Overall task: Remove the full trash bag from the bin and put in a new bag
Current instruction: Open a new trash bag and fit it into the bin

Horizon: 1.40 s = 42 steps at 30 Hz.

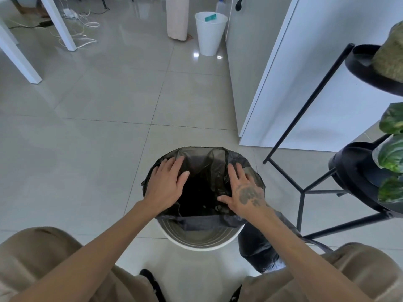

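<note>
A round white bin [202, 244] stands on the floor between my knees. A thin black bag [202, 159] lines it, its mouth spread over the far and side rim, while the near edge sags inside the bin. My left hand [166, 184] lies flat on the bag at the left rim, fingers spread. My right hand [244, 190] presses flat on the bag at the right rim. A full, dark trash bag [259, 251] sits on the floor right of the bin, partly hidden by my right forearm.
A black metal plant stand [305, 188] with leafy plants stands close on the right. A white cabinet [283, 83] is behind it. A second white bin [210, 33] stands farther back. White table legs [58, 22] and loose cables lie at the far left.
</note>
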{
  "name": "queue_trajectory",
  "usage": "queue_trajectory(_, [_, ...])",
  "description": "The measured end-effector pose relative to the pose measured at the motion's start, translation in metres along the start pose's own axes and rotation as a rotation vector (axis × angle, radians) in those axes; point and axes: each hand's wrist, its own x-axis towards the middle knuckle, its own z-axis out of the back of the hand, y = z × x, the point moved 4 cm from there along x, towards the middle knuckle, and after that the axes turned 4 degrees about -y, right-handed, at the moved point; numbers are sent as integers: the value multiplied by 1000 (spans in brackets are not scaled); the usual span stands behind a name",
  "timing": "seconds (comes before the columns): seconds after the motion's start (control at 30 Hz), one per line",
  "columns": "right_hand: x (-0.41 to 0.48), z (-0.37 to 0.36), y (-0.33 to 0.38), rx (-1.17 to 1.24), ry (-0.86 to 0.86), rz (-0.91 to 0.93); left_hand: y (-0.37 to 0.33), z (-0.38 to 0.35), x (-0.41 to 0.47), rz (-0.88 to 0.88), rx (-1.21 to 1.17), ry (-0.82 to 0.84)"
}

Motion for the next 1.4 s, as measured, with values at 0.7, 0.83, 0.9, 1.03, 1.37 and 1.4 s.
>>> queue_trajectory(0.7, [18, -10, -30, 148, -25, -104, 14, -20, 6, -28, 141, 87])
queue_trajectory(0.83, [21, -25, -22, 0, 66, -130, 19, -21, -2, -75, 178, 84])
queue_trajectory(0.9, [22, -27, -23, 10, 16, -100, 23, -21, -5, -72, 176, 82])
queue_trajectory(1.03, [21, -21, -37, 169, -83, -36, 28, -22, -7, -59, 159, 76])
queue_trajectory(1.37, [4, -8, -69, 933, -468, -380, 32, -28, -9, -82, 171, 71])
queue_trajectory(1.4, [1, -11, -73, 1141, -459, -518, 33, -28, -9, -83, 174, 74])
